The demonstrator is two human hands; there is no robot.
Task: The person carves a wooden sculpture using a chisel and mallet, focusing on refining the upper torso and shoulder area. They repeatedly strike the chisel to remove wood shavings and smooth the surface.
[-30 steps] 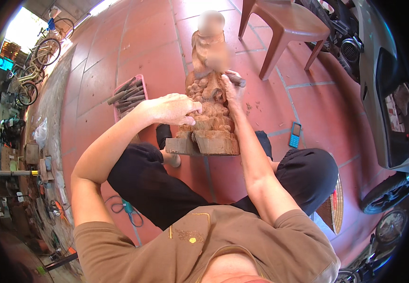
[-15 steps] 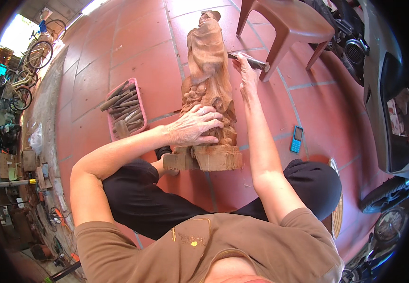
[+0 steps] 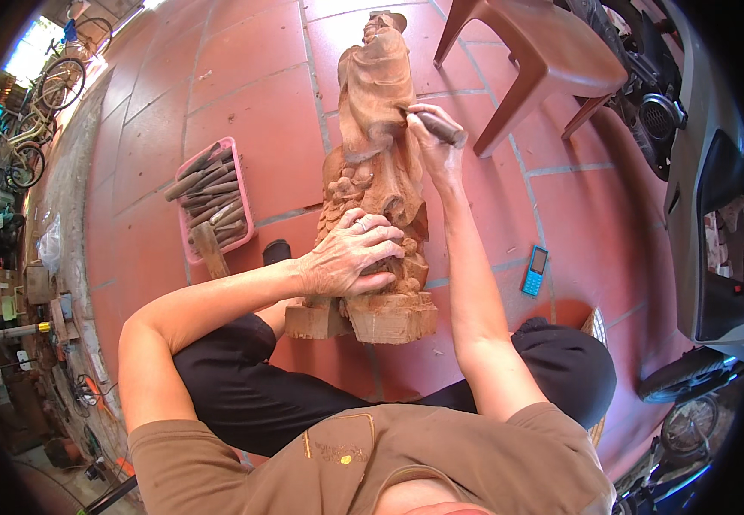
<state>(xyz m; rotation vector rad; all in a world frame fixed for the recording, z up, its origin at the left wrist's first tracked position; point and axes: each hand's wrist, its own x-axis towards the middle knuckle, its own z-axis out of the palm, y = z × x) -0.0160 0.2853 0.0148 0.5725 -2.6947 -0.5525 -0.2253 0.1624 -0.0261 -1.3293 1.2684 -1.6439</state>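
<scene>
A carved wooden statue of a robed figure lies lengthwise in front of me, its base nearest and its head far off. My left hand rests over the lower carving, its bent fingers curved across the wood. My right hand is closed round a dark-handled carving chisel at the statue's right side. The chisel's tip reaches the folds of the robe; whether it cuts in, I cannot tell. To the left, a pink basket holds several more chisels and a wooden block.
Red floor tiles surround the statue. A brown plastic chair stands at the far right, near a parked motorbike. A blue phone lies to the right. Bicycles and clutter line the left side.
My right hand has drawn the chisel inward, from pointing out over the floor to the robe's edge. The left hand stays on the lower carving. The whole view has shifted slightly.
</scene>
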